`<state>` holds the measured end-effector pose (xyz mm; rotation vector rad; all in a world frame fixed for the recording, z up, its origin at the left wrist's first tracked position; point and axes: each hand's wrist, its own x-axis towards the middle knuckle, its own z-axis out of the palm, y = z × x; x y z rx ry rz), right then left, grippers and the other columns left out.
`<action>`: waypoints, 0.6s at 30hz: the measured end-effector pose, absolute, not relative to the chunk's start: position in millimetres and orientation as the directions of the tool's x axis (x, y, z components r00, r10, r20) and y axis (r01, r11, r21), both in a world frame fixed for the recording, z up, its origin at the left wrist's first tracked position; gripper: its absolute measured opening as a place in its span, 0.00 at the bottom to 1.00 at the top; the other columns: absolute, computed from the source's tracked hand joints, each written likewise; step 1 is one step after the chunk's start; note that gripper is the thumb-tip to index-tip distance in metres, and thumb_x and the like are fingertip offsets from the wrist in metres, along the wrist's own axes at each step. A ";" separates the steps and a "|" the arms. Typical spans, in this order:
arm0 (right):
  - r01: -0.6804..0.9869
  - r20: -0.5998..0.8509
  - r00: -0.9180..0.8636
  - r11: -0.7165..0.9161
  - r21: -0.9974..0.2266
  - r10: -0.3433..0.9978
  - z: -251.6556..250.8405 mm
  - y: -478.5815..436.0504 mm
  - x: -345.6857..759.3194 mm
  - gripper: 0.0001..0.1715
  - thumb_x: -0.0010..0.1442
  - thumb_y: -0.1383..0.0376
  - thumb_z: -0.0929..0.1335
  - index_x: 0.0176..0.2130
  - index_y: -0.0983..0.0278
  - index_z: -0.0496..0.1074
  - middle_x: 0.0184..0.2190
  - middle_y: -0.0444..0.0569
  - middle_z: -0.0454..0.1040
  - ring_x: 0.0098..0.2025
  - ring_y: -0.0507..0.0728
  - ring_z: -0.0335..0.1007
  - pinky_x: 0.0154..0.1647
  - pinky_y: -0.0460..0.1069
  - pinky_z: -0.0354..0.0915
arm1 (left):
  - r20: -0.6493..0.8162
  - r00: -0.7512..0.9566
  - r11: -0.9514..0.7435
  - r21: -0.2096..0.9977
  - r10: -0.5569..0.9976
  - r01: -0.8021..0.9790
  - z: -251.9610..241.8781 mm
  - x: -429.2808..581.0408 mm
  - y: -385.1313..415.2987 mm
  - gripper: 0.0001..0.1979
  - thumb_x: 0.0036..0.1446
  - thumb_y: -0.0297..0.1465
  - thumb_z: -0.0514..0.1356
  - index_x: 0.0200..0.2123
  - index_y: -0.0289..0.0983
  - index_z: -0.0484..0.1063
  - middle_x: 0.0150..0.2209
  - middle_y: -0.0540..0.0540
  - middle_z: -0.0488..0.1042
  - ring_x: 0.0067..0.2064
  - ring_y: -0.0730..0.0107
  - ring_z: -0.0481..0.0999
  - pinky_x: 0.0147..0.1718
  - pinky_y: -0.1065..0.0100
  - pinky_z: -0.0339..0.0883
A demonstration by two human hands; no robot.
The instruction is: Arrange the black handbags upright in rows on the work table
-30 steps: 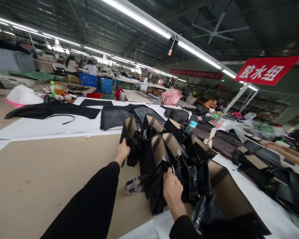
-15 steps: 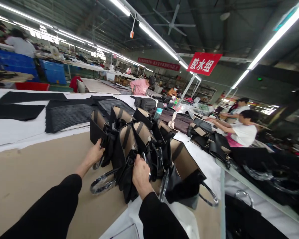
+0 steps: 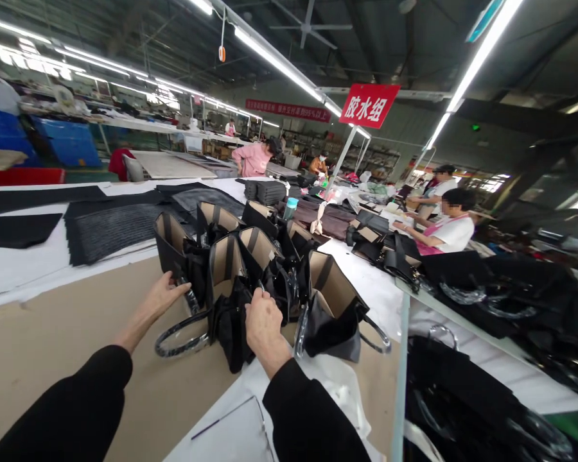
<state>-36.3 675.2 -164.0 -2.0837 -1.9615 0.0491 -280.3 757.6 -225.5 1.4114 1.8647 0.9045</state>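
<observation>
Partly hidden: my right hand [image 3: 264, 321] keeps its grip around a black bag [image 3: 231, 308], fingertips buried; left hand [image 3: 161, 296] wide, touching another bag [image 3: 173, 247]; bench [image 3: 52, 333] crowded, looped handle [image 3: 180, 333] beneath.

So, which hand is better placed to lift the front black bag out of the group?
Probably the right hand: it already grips the top of the front black bag. The left hand is open and only touches the rear bag.
</observation>
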 end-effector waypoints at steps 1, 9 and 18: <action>0.974 0.162 0.077 -0.039 -0.224 0.984 -161.5 670.6 -35.6 0.13 0.60 0.71 0.66 0.46 0.70 0.70 0.42 0.60 0.73 0.43 0.65 0.73 0.40 0.56 0.71 | -0.073 -0.237 0.193 0.824 0.969 0.533 -222.7 -278.4 752.7 0.40 0.53 0.42 0.58 0.62 0.23 0.52 0.56 0.26 0.65 0.54 0.48 0.70 0.55 0.54 0.62; 0.981 0.091 0.008 0.010 -0.192 0.996 -129.4 608.8 -32.8 0.12 0.61 0.69 0.66 0.46 0.68 0.69 0.43 0.57 0.73 0.46 0.63 0.71 0.43 0.53 0.69 | -0.039 -0.338 0.213 0.841 0.940 0.497 -196.5 -260.2 699.1 0.38 0.55 0.42 0.53 0.62 0.23 0.55 0.59 0.29 0.63 0.57 0.47 0.67 0.57 0.54 0.59; 0.817 0.188 -0.572 0.574 0.049 0.798 -214.7 430.3 44.1 0.11 0.53 0.68 0.70 0.39 0.57 0.71 0.27 0.39 0.74 0.25 0.55 0.72 0.22 0.48 0.63 | -0.167 -0.465 0.350 0.872 0.870 0.341 -208.6 -234.3 479.6 0.33 0.53 0.54 0.52 0.57 0.42 0.64 0.57 0.43 0.67 0.59 0.51 0.64 0.58 0.48 0.60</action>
